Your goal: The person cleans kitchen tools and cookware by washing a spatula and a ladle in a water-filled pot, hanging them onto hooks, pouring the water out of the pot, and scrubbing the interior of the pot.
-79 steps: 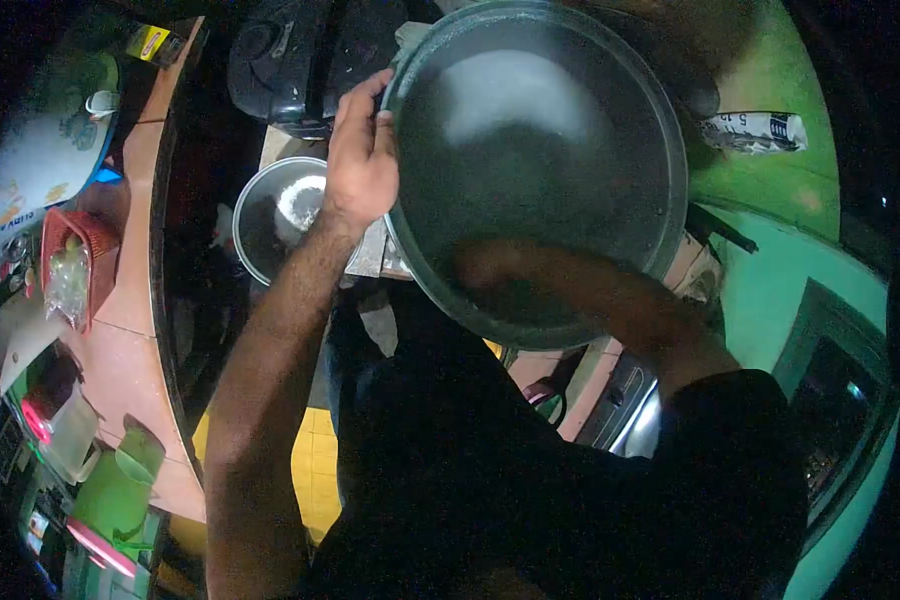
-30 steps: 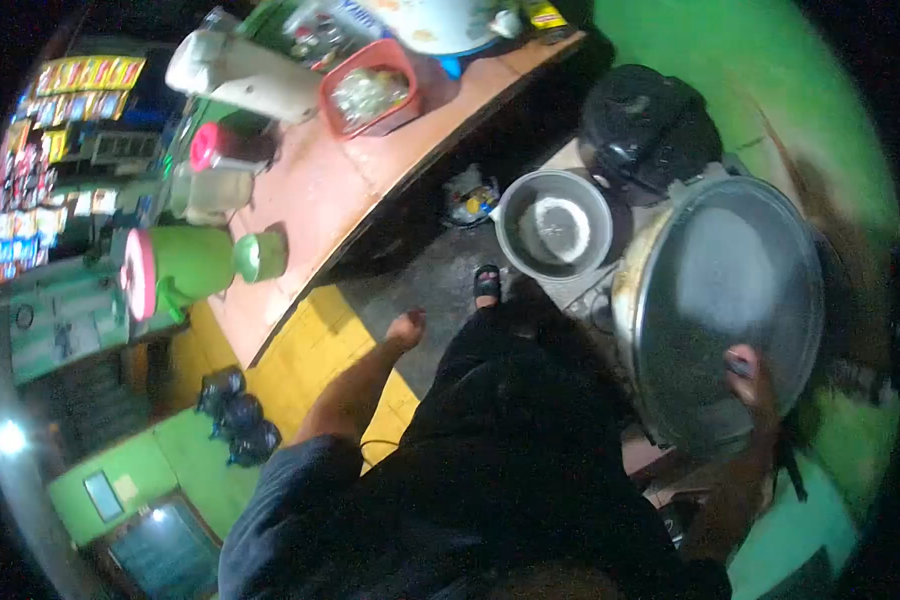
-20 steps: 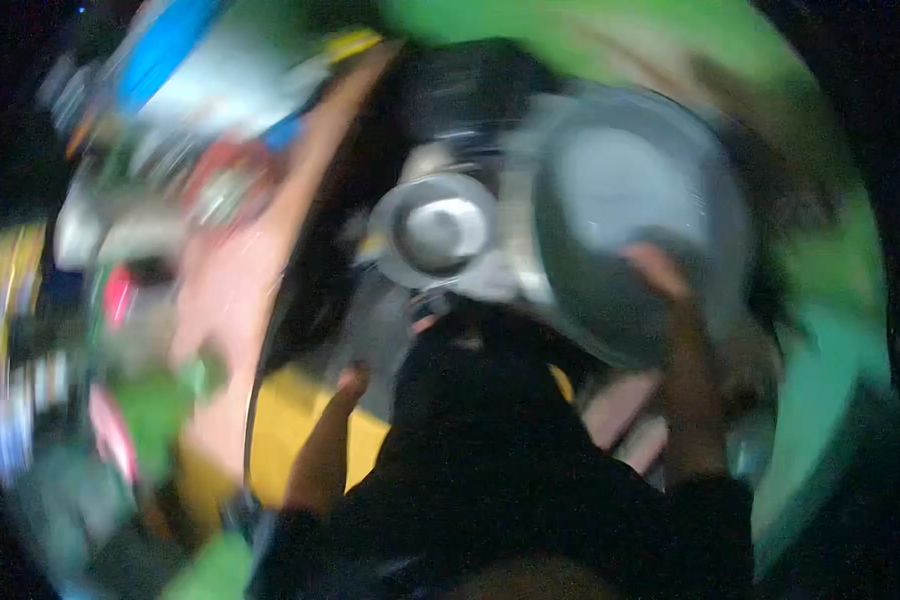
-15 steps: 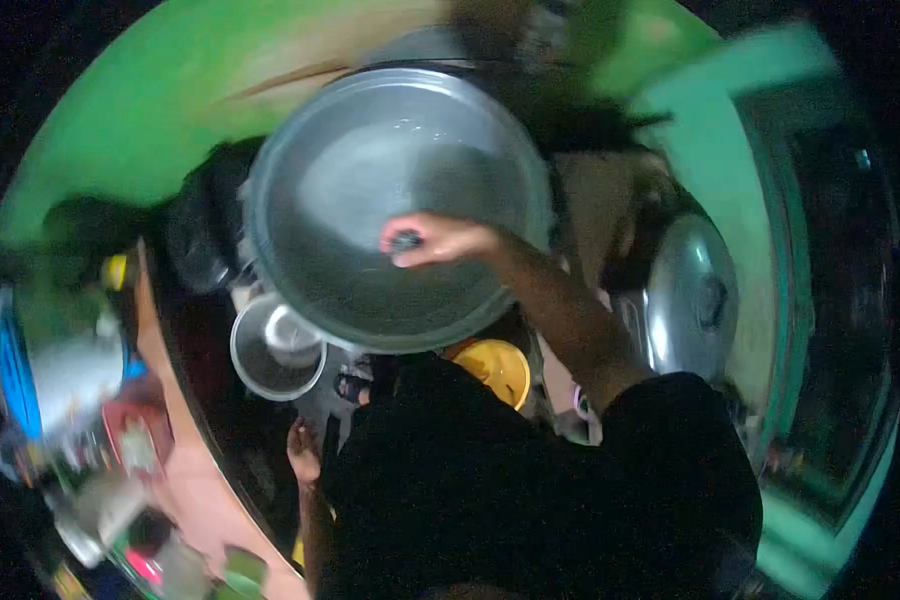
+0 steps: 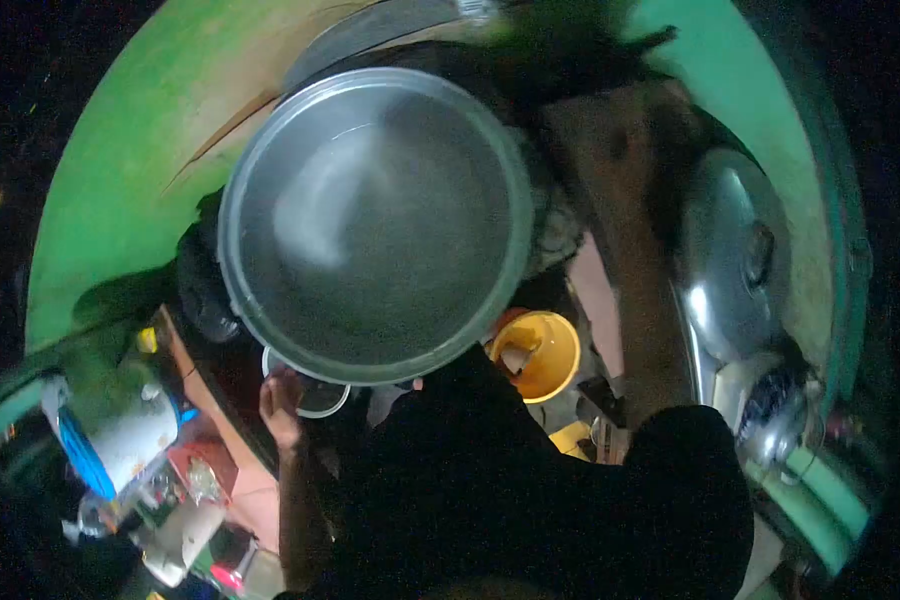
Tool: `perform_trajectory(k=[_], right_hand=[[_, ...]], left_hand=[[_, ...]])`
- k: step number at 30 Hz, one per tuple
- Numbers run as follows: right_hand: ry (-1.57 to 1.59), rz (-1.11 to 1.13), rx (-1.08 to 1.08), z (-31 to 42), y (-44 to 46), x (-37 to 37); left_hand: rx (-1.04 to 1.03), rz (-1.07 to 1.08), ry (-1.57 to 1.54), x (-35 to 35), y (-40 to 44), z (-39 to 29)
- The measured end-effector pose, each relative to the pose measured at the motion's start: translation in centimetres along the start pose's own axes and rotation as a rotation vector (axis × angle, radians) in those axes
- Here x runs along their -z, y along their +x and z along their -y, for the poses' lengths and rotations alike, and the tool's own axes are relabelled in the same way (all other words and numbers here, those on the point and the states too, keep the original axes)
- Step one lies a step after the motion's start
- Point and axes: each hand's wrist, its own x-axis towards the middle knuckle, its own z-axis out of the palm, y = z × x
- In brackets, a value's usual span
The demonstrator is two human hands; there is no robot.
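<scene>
A wide round metal pot (image 5: 380, 290) fills the middle of the head view, with what looks like water in it and light glinting on the surface. My left hand (image 5: 282, 405) is low on the left, beside the smaller metal pot (image 5: 324, 412) that is partly hidden under the big rim. Its fingers look loosely apart and I see nothing held; touch with the small pot's rim cannot be told. My right hand does not show; beyond the dark sleeve the right side is too dim to pick it out.
An orange-yellow bucket (image 5: 560, 350) with something pale inside stands right of my body. A large domed metal lid (image 5: 730, 270) leans at the right. Cluttered household items, among them a red container (image 5: 205, 462), sit at the lower left. A green wall (image 5: 120, 180) curves behind.
My right hand, which held a small dark thing over the big pot, has left it. My left hand has risen toward the small pot. The view has shifted.
</scene>
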Motion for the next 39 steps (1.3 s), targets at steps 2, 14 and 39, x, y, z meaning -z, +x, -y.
perform_trajectory(k=[2, 14, 39], right_hand=[[-0.125, 0.057, -0.041, -3.4, 1.2, -1.3], [0.226, 0.534, 0.876, 14.3, -4.1, -11.3], [-0.304, 0.502, 1.030, 19.4, -16.4, -35.4]], left_hand=[[0.016, 0.019, -0.034, 0.4, 0.1, 0.7], [0.057, -0.173, -0.099, 1.2, -0.8, 0.4], [0.142, -0.415, 0.109, 5.3, -13.4, 4.0]])
